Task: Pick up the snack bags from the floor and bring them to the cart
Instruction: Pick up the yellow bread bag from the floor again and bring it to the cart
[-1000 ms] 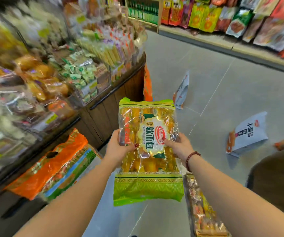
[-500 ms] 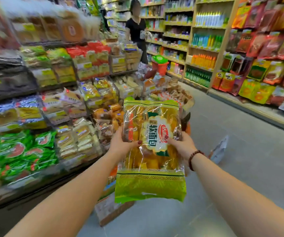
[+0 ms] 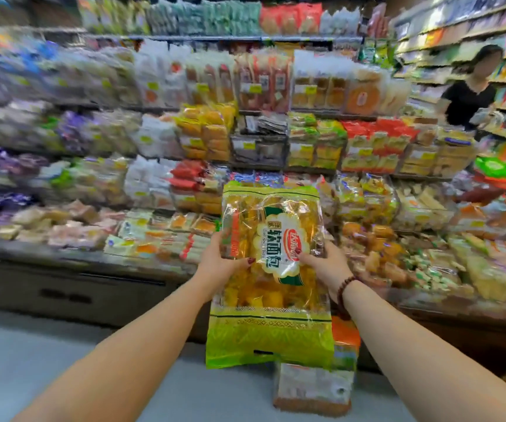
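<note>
I hold a large green and yellow snack bag (image 3: 271, 300) upright in front of me with both hands. My left hand (image 3: 219, 263) grips its left edge and my right hand (image 3: 324, 266), with a bead bracelet on the wrist, grips its right edge. Another bag with an orange top (image 3: 315, 388) leans on the floor against the shelf base, just below the held bag. No cart is in view.
Blurred store shelves (image 3: 184, 166) packed with bagged goods fill the view ahead. A dark shelf base (image 3: 71, 287) runs along the grey floor (image 3: 47, 354). A person in a black top (image 3: 471, 99) stands at the far right by more shelving.
The view has swung left, from the aisle to facing the shelves. The bag stays in both hands. The loose bags on the aisle floor are out of view.
</note>
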Demonstrator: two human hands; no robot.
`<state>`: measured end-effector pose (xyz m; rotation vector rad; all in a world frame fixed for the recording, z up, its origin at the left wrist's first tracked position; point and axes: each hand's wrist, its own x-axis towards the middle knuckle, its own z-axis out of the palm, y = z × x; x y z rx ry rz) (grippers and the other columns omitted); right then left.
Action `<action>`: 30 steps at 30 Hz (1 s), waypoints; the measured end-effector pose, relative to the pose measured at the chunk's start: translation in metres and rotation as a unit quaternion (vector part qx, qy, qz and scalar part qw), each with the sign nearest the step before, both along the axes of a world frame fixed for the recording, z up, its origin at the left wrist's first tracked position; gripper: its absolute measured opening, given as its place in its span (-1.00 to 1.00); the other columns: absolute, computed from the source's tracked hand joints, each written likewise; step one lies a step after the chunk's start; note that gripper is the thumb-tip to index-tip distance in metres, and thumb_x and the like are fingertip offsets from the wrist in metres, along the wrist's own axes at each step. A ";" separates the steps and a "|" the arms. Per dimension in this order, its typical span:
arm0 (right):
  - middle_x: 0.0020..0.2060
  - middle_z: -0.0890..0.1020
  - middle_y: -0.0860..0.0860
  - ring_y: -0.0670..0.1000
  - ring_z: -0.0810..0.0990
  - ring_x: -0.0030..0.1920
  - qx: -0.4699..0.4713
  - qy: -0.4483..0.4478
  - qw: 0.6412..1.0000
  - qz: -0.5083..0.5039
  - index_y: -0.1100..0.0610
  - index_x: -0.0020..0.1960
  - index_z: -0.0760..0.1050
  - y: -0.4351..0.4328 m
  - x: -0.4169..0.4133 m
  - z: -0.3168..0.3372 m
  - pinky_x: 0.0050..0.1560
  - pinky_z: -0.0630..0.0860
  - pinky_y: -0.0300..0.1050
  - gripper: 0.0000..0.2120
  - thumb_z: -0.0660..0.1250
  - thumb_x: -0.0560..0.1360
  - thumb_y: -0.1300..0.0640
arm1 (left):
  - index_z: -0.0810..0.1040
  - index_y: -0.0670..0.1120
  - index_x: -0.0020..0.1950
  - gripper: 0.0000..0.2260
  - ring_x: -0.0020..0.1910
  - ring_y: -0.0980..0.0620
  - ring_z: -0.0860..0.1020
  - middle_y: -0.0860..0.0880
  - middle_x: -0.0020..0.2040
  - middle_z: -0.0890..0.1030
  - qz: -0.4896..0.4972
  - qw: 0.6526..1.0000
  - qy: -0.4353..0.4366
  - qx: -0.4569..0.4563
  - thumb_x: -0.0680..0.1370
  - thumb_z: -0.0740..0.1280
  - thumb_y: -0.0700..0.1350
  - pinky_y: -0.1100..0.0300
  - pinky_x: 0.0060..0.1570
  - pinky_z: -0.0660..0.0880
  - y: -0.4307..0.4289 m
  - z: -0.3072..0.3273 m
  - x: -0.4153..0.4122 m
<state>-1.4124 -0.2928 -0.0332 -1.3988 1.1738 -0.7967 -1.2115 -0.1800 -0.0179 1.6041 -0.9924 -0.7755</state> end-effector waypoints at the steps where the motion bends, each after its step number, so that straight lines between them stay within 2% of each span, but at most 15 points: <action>1: 0.16 0.60 0.07 0.11 0.59 0.13 0.000 0.002 1.000 0.020 0.14 0.28 0.41 0.009 0.031 0.005 0.20 0.52 0.19 -0.46 0.51 0.37 0.11 | 0.19 0.01 0.51 -0.24 0.23 0.01 0.40 0.01 0.33 0.38 0.028 1.000 0.000 0.005 0.42 0.52 -0.18 0.08 0.13 0.47 0.014 0.000 0.026; 3: 0.13 0.57 0.05 0.07 0.57 0.09 -0.012 0.006 0.997 0.070 0.15 0.23 0.39 0.030 0.093 0.015 0.19 0.51 0.07 -0.58 0.45 0.44 0.17 | 0.21 0.02 0.51 -0.21 0.32 -0.06 0.41 -0.04 0.39 0.39 0.080 0.997 -0.009 0.008 0.39 0.55 -0.13 -0.04 0.23 0.48 0.044 0.000 0.078; 7: 0.13 0.49 0.03 0.04 0.49 0.11 -0.040 0.000 0.988 0.151 0.21 0.41 0.30 0.065 0.220 0.021 0.15 0.46 -0.06 -0.45 0.41 0.48 0.20 | 0.26 -0.01 0.49 -0.24 0.14 0.00 0.52 -0.07 0.31 0.50 0.161 0.987 -0.010 -0.004 0.38 0.56 -0.14 0.13 -0.05 0.59 0.108 0.000 0.184; 10: 0.26 0.52 0.05 0.04 0.51 0.16 -0.044 -0.007 0.976 0.215 0.17 0.42 0.28 0.100 0.312 0.019 0.23 0.46 -0.01 -0.37 0.46 0.44 0.17 | 0.23 0.02 0.52 -0.17 0.27 -0.02 0.47 0.00 0.35 0.45 0.219 0.975 -0.026 0.008 0.35 0.58 -0.05 -0.01 0.14 0.55 0.162 0.000 0.258; 11: 0.27 0.52 0.05 0.05 0.53 0.16 -0.041 -0.014 0.973 0.228 0.15 0.41 0.30 0.113 0.339 0.019 0.24 0.47 0.04 -0.38 0.47 0.43 0.16 | 0.24 0.03 0.51 -0.17 0.26 -0.04 0.49 -0.02 0.35 0.47 0.236 0.971 -0.028 0.009 0.34 0.59 -0.04 -0.01 0.12 0.57 0.180 -0.001 0.279; 13: 0.18 0.54 0.00 0.05 0.54 0.08 -0.028 -0.016 0.962 0.270 0.12 0.37 0.33 0.139 0.390 0.018 0.13 0.51 0.00 -0.46 0.44 0.45 0.19 | 0.27 0.01 0.48 -0.22 0.14 -0.01 0.56 -0.05 0.27 0.52 0.276 0.961 -0.024 0.007 0.35 0.58 -0.09 0.17 -0.09 0.60 0.216 -0.003 0.315; 15: 0.14 0.58 0.03 0.06 0.58 0.04 -0.032 -0.004 0.950 0.310 0.10 0.29 0.38 0.165 0.436 0.020 0.04 0.54 -0.01 -0.52 0.46 0.43 0.15 | 0.29 0.01 0.46 -0.24 0.10 0.01 0.56 -0.06 0.23 0.53 0.320 0.947 -0.022 0.000 0.35 0.58 -0.12 0.25 -0.18 0.56 0.250 -0.005 0.345; 17: 0.17 0.59 0.08 0.10 0.59 0.11 -0.032 0.006 0.934 0.357 0.10 0.31 0.38 0.186 0.483 0.016 0.14 0.55 0.13 -0.42 0.50 0.37 0.05 | 0.29 0.02 0.44 -0.27 0.13 0.00 0.54 -0.06 0.23 0.52 0.361 0.932 -0.014 -0.001 0.36 0.57 -0.14 0.22 -0.13 0.57 0.282 -0.007 0.372; 18: 0.17 0.58 0.07 0.12 0.58 0.13 -0.030 0.003 0.926 0.377 0.08 0.33 0.37 0.198 0.504 0.017 0.17 0.54 0.19 -0.40 0.51 0.36 0.04 | 0.29 0.02 0.44 -0.27 0.16 -0.03 0.53 -0.06 0.24 0.51 0.382 0.924 -0.012 0.000 0.36 0.57 -0.15 0.13 -0.03 0.59 0.297 -0.008 0.384; 20: 0.13 0.57 0.04 0.11 0.57 0.13 -0.020 0.001 0.910 0.415 0.08 0.30 0.38 0.217 0.546 0.013 0.19 0.52 0.20 -0.46 0.49 0.39 0.09 | 0.29 0.02 0.45 -0.27 0.19 -0.07 0.52 -0.08 0.26 0.51 0.425 0.905 -0.010 0.004 0.36 0.56 -0.15 -0.04 0.15 0.55 0.324 -0.012 0.407; 21: 0.12 0.56 0.02 0.09 0.56 0.12 -0.016 0.005 0.902 0.432 0.06 0.27 0.38 0.227 0.566 0.011 0.20 0.51 0.18 -0.49 0.49 0.39 0.10 | 0.29 0.01 0.46 -0.26 0.18 -0.07 0.51 -0.08 0.26 0.50 0.446 0.895 -0.011 0.006 0.37 0.56 -0.16 -0.07 0.16 0.54 0.335 -0.014 0.417; 25: 0.04 0.64 0.04 0.10 0.63 0.04 -0.022 0.008 0.865 0.501 0.01 0.10 0.48 0.255 0.658 -0.001 0.13 0.56 0.20 -0.57 0.53 0.29 0.03 | 0.23 0.00 0.50 -0.24 0.14 -0.03 0.48 -0.03 0.24 0.44 0.515 0.857 -0.008 0.008 0.40 0.53 -0.20 0.11 0.00 0.54 0.374 -0.018 0.467; 27: 0.01 0.65 0.06 0.11 0.65 0.01 -0.020 0.003 0.845 0.534 -0.04 0.01 0.47 0.266 0.706 -0.008 0.09 0.58 0.19 -0.66 0.53 0.31 0.07 | 0.22 -0.02 0.51 -0.25 0.14 -0.01 0.47 -0.03 0.26 0.44 0.545 0.838 -0.015 0.013 0.41 0.52 -0.22 0.09 0.07 0.52 0.388 -0.020 0.497; 29: 0.01 0.65 0.07 0.12 0.65 0.01 -0.016 -0.004 0.834 0.551 -0.02 0.00 0.47 0.277 0.740 -0.005 0.09 0.58 0.20 -0.66 0.53 0.31 0.09 | 0.23 -0.02 0.51 -0.23 0.25 -0.07 0.47 -0.10 0.36 0.43 0.569 0.822 -0.019 0.018 0.39 0.53 -0.22 -0.04 0.23 0.49 0.397 -0.019 0.523; 30: 0.01 0.65 0.08 0.12 0.64 0.02 -0.017 -0.005 0.828 0.561 -0.01 0.00 0.46 0.282 0.759 -0.003 0.10 0.57 0.20 -0.67 0.52 0.32 0.10 | 0.22 -0.02 0.51 -0.21 0.28 -0.08 0.46 -0.10 0.39 0.41 0.579 0.815 -0.018 0.016 0.38 0.54 -0.22 -0.04 0.22 0.50 0.400 -0.017 0.537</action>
